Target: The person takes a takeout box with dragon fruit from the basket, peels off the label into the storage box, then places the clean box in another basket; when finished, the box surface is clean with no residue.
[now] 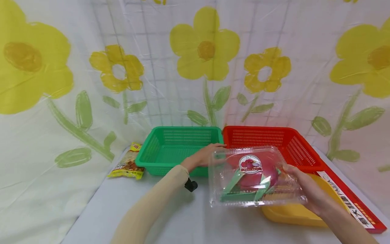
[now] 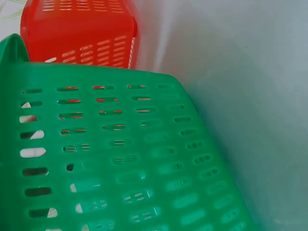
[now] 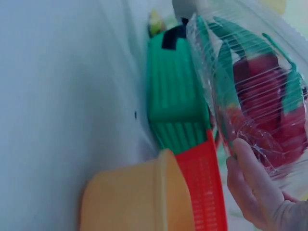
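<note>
Yellow flowers with green stems cover the pale curtain (image 1: 164, 105) behind our white table (image 1: 100, 210). With our right hand (image 1: 304, 189) we hold the right side of a clear plastic clamshell box (image 1: 217, 198), fingers (image 3: 250, 161) clamped on its edge. Our left hand (image 1: 201, 156) stretches across the near right part of the green basket (image 1: 141, 162), its forefinger pointing right; its other fingers sit behind the clear plastic, and we cannot tell whether they grip anything.

We have the box raised above the table, in front of the red basket (image 1: 304, 144) and partly over the yellow basin (image 1: 292, 218). Its long axis runs left to right, its broad lidded face turned towards us, the round label (image 1: 250, 164) upright. Inside lies red dragon fruit (image 1: 248, 181), green tips pointing down and left; glare keeps us from counting pieces, and the label's small print is unreadable.

Farther out, a yellow snack packet (image 1: 129, 162) lies left of the green basket, and a red-and-white carton (image 1: 361, 203) is partly hidden by basin and forearm. Our left wrist view shows mainly green basket; our right one cuts off the box.
</note>
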